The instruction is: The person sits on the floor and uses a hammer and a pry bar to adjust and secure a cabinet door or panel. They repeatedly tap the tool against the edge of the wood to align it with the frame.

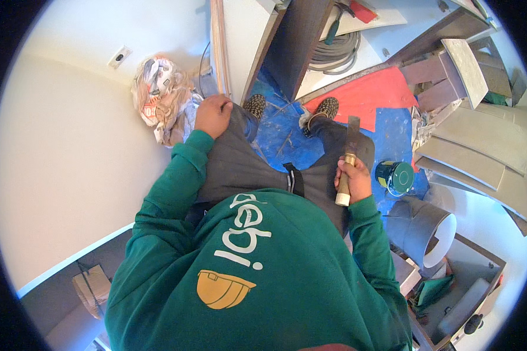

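Right hand (352,178) clamps the putty knife (348,157), blade idle over the knee; left hand (213,114) rests curled, empty, on the thigh—no spreading underway.

You're standing with the wall at nine o'clock. The crumpled paper heap (161,96) is lying at eleven, just beside your left hand (212,115). Your right hand (353,178) is gripping the scraper (348,159) at two; the small can (394,177) is sitting at three, the duct pipe (423,229) behind it at four.
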A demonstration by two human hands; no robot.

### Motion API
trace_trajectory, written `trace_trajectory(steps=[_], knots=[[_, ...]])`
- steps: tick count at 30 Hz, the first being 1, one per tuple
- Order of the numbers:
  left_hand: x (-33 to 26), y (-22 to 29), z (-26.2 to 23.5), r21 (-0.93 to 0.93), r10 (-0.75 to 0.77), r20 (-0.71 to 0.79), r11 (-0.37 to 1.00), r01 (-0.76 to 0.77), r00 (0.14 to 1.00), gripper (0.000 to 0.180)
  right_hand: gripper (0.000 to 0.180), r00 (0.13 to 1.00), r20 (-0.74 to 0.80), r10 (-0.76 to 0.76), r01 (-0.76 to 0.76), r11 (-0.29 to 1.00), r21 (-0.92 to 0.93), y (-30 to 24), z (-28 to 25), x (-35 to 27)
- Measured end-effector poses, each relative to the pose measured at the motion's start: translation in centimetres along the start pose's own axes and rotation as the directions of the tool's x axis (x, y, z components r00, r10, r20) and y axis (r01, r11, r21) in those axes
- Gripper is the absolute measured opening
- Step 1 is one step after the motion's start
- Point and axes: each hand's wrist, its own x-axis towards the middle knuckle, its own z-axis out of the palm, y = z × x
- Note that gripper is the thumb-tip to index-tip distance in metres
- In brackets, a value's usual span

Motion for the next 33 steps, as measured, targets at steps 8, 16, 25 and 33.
trace_trajectory(steps=[8, 16, 25, 33], knots=[[-0.4, 14.2, 4.9, -0.701, 0.011, 0.541, 0.558, 0.444, 0.841, 0.05, 0.03, 0.992, 0.121, 0.037, 0.001, 0.953, -0.302, -4.2, 4.5, -2.0], [1.5, 20.5, 7.9, -0.824, 0.004, 0.566, -0.015, 0.566, 0.824, 0.048, 0.043, 0.974, 0.178, 0.14, -0.034, 0.868, -0.496, -9.5, 9.0, -0.4], [6.6, 22.0, 9.2, -0.792, -0.388, 0.61, -0.325, 0.517, 0.691, 0.047, 0.07, 0.993, 0.101, 0.056, 0.029, 0.722, -0.692, -16.2, 13.3, -1.7], [9.1, 23.3, 8.9, -0.686, -0.303, 0.706, -0.517, 0.512, 0.64, 0.047, 0.062, 0.986, 0.143, -0.085, 0.157, 0.194, -0.968, -19.8, 17.5, -1.4]])
